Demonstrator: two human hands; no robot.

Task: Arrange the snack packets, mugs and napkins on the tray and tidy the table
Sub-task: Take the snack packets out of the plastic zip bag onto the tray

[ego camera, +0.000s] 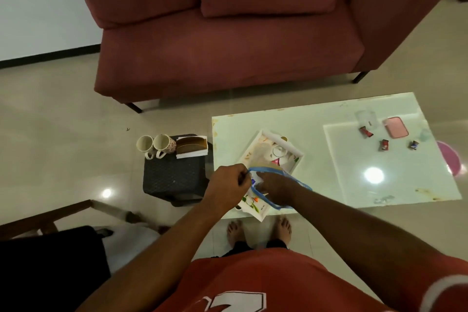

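I see the left hand (229, 185) pinching the blue rim of a clear bag (276, 192) to hold its mouth open; the right hand (274, 186) is inside, its grip hidden, probably on a snack packet. The bag hangs above the tray (296, 152) on the desk (316, 159). Mugs (155, 145) and napkins (192, 147) wait on the stool (174, 180).

The person wears a red shirt (278, 284) with short sleeves. It has a white trim on the sleeve (440, 291) and a big white number. Dark trousers (240, 246). Bare feet (234, 229).
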